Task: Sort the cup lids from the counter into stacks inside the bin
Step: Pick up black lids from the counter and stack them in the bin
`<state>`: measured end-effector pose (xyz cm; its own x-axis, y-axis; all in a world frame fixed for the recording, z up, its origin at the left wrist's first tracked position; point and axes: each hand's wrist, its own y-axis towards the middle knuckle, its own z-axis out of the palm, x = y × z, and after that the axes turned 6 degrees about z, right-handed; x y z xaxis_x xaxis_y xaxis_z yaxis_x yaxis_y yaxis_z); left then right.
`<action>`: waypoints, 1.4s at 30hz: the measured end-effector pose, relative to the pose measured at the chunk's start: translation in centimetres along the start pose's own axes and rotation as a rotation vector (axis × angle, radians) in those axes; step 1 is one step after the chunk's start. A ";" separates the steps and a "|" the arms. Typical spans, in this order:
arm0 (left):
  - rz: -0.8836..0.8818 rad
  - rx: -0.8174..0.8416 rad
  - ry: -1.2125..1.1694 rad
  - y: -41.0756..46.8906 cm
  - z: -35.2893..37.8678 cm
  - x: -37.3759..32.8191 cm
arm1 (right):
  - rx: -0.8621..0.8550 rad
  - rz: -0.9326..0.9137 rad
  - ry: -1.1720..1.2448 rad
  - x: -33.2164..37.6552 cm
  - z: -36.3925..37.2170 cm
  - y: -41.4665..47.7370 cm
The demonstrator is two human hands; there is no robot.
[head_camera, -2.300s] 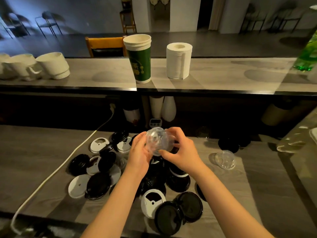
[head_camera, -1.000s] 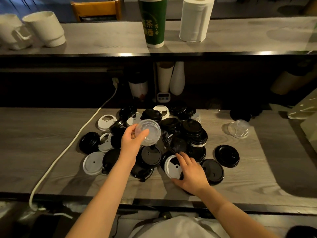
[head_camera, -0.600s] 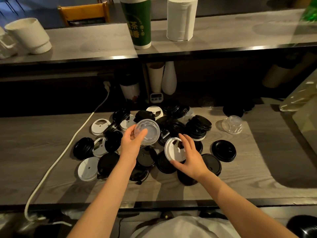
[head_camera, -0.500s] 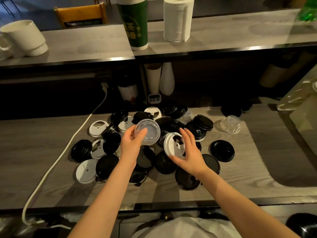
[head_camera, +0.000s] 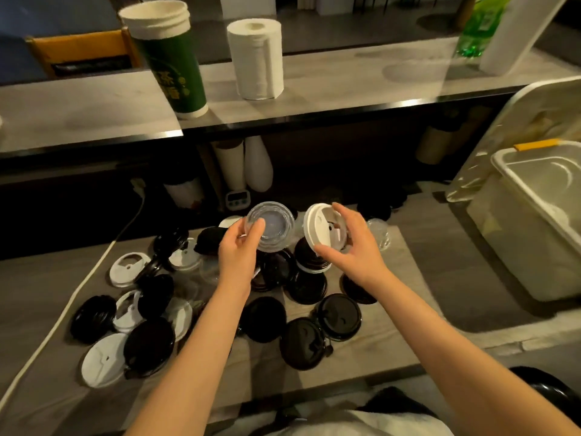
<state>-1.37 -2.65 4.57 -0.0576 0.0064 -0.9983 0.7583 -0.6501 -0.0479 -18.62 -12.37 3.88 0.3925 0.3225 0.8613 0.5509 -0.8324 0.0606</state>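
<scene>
In left grip: clear lid, pinched by its left rim, held up tilted above the heap, face toward camera. In right grip: white lid, pinched edge to edge with thumb low and fingers curled over the top, open side turned left. Both lids in the air, side by side, near but not touching.

Below, on surface: loose heap of black lids and white lids, some overlapping, some flat and alone. Short stack of black ones under the right grip. Clear dome lid on surface just behind right grip, partly hidden.

Bin at far right, well apart from heap; translucent white, open on top, orange latch on far rim. Something pale inside, cannot tell what. Bin cover leaning tilted behind it.

White cable along left side of surface.

On upper surface behind: green paper cups, stacked, upright; paper towel roll just right of them; green bottle far right. Small timer in the dark gap underneath.
</scene>
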 end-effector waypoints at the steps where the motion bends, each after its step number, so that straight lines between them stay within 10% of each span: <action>1: 0.004 0.004 0.003 0.0 1.2 -0.2 | -0.015 0.002 -0.007 -0.3 -1.2 0.3; 25: 0.012 0.250 0.124 -4.3 38.6 -2.6 | -0.282 0.133 -0.037 -17.5 -37.6 5.6; 36: 0.021 0.295 0.165 -6.0 44.7 -2.0 | 0.339 0.281 -0.912 -24.7 -44.1 10.0; 42: 0.037 0.292 0.190 -6.2 45.8 -2.2 | 0.529 0.265 -1.015 -26.3 -42.9 10.3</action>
<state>-35.64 -33.43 8.51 0.1086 0.1024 -0.9888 0.5386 -0.8421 -0.0280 -54.82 -48.77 3.49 0.8161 0.5778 0.0038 0.5075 -0.7136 -0.4829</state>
